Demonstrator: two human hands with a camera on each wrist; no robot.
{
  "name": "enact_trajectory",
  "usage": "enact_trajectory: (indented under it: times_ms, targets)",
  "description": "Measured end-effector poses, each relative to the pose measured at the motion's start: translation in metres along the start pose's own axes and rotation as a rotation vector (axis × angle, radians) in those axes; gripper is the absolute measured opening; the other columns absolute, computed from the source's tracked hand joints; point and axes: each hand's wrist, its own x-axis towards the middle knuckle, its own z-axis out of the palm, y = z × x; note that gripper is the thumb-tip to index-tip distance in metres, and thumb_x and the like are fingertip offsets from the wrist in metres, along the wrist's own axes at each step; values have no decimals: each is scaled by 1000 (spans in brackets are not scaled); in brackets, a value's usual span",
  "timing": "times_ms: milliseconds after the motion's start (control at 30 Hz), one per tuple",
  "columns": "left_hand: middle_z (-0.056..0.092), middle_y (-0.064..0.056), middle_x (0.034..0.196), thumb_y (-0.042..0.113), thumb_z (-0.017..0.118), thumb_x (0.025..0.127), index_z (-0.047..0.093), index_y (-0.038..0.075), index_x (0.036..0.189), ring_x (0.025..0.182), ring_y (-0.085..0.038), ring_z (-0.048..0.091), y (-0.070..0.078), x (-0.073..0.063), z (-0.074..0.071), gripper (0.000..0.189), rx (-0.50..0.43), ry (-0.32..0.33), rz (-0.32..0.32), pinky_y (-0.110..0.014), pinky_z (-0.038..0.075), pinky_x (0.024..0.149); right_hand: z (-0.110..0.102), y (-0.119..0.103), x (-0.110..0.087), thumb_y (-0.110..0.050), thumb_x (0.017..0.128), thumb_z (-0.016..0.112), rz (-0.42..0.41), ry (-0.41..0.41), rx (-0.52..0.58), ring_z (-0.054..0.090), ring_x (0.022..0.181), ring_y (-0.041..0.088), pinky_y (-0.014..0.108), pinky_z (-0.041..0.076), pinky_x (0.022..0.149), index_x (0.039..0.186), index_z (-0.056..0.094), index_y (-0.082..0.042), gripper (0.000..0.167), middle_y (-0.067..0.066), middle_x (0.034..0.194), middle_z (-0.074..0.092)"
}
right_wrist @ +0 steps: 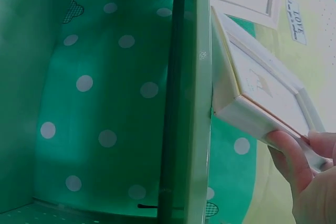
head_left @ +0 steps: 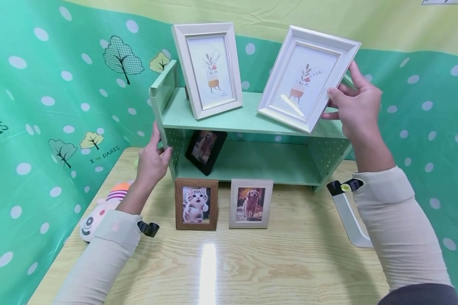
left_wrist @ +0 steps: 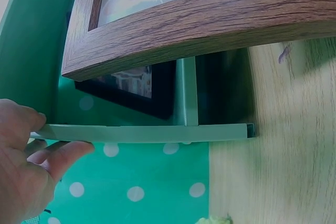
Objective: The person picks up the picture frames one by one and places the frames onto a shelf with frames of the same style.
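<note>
My right hand (head_left: 360, 106) grips the right edge of a white picture frame (head_left: 307, 78) with a potted-plant print, thumb in front and fingers behind. That frame leans to the right above the top board of a green two-tier shelf (head_left: 267, 159), its lower corner close to the board in the right wrist view. My left hand (head_left: 152, 159) pinches the shelf's left side panel (left_wrist: 142, 134) between thumb and fingers. A matching off-white frame (head_left: 213, 70) stands on the left of the top board.
A black frame (head_left: 206, 150) sits tilted in the lower tier. Before the shelf stand a brown cat-photo frame (head_left: 196, 205) and a pale dog-photo frame (head_left: 250, 203). A plush toy (head_left: 93, 222) lies left on the wooden table (head_left: 252, 271); a white bracket-like object (head_left: 349, 220) is at right.
</note>
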Motion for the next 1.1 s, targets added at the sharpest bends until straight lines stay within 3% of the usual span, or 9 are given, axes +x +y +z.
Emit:
enact_trajectory:
  times_ms: [667, 1100]
  targets:
    - [42, -24, 158, 0, 58, 99, 8, 32, 165, 128, -49, 58, 1, -1, 1, 89, 13, 16, 8, -56, 59, 97, 7, -1, 12, -6, 90, 74, 7, 20, -22, 78, 94, 22, 38, 65, 55, 140, 49, -53, 73, 3, 142, 64]
    - [41, -24, 158, -1, 58, 99, 9, 30, 165, 129, -50, 57, 0, -1, 1, 88, 1, 16, 17, -57, 59, 97, 18, 0, 11, -1, 90, 74, -34, 22, -26, 78, 81, 20, 35, 64, 51, 139, 52, -51, 73, 8, 137, 68]
